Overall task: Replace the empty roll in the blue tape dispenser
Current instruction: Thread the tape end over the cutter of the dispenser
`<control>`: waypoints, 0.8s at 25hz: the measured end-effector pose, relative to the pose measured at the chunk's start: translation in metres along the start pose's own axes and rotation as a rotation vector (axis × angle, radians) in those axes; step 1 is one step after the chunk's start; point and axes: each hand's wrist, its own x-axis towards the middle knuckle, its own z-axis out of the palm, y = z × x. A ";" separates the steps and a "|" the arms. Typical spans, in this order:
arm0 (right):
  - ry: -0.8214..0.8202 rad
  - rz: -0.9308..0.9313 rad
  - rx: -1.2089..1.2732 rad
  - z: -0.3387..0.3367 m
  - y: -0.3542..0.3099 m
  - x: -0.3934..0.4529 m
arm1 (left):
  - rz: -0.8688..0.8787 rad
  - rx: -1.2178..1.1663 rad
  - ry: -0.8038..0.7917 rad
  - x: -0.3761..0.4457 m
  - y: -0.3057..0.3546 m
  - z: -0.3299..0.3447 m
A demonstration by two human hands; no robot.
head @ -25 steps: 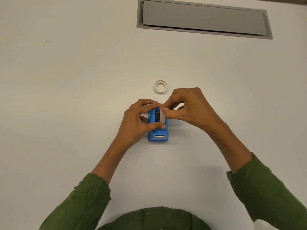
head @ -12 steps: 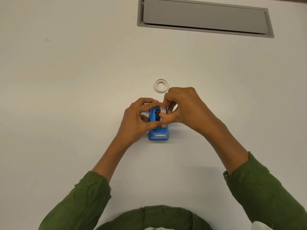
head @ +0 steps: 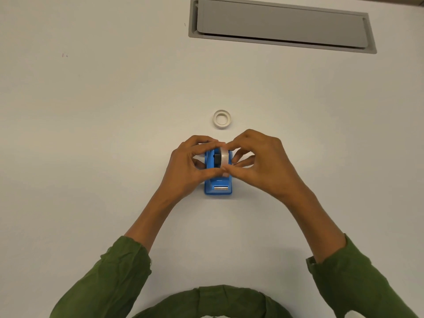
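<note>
The blue tape dispenser [head: 218, 187] stands on the white table, its metal cutter facing me. A clear tape roll [head: 224, 157] stands on edge over the dispenser's well, beside a black hub [head: 216, 158]. My left hand [head: 188, 171] curls round the roll from the left, index on top and thumb at its near edge. My right hand [head: 259, 161] pinches the same roll from the right with thumb and index. The empty white core [head: 221, 119] lies flat on the table just beyond the hands.
A grey recessed cable flap [head: 282, 25] sits in the table [head: 91, 134] at the far right. My green sleeves come in from the bottom corners.
My right hand has drawn back slightly to the right, uncovering the clear roll, which now stands more squarely over the dispenser. The left hand has stayed in place.
</note>
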 end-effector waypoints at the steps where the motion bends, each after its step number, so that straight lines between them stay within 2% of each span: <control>1: -0.010 -0.013 -0.062 0.001 -0.003 0.001 | 0.002 0.005 -0.002 0.000 -0.001 0.000; 6: -0.078 -0.004 -0.247 -0.003 -0.018 0.018 | -0.004 0.013 0.002 0.001 0.001 0.000; 14: -0.095 -0.020 -0.154 -0.009 -0.016 0.022 | -0.025 0.009 0.003 -0.001 0.002 0.000; 20: -0.144 0.001 -0.216 -0.007 -0.020 0.023 | -0.008 0.015 0.000 0.000 0.001 -0.001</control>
